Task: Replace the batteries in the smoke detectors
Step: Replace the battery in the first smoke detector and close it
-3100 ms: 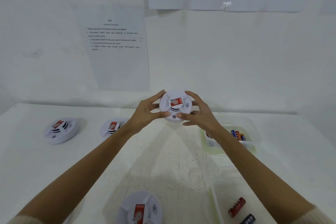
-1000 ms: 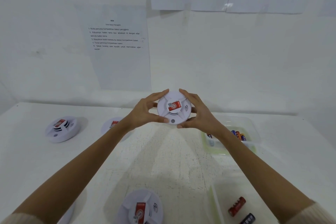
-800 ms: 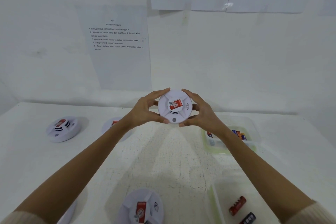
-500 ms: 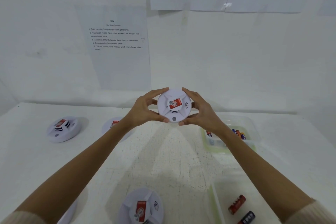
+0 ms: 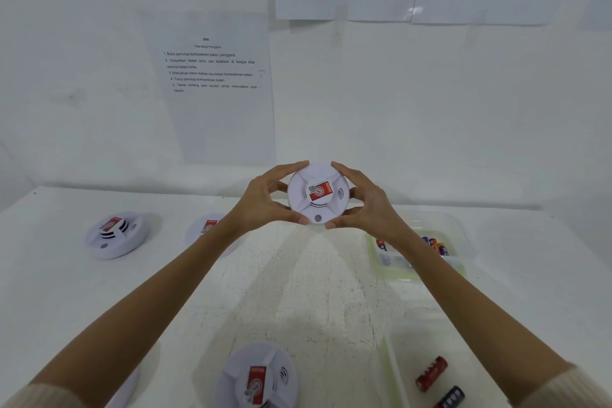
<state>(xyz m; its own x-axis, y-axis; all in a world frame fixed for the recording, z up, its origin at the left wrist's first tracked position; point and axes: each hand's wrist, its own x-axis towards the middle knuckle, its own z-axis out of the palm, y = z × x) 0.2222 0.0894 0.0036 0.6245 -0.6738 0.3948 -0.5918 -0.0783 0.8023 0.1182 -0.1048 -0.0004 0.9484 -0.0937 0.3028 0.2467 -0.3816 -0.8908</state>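
White table (image 5: 314, 291): both hands' grip closed round raised smoke detector (image 5: 318, 194).

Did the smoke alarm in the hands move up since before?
Yes. The smoke alarm has risen slightly toward the instruction sheet on the wall, in both hands.

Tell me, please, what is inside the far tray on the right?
The far tray shows several batteries; the right forearm covers its middle, hiding the rest.

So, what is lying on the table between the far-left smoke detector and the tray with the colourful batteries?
In the head view: a second detector, partly hidden behind the left forearm, then bare table.
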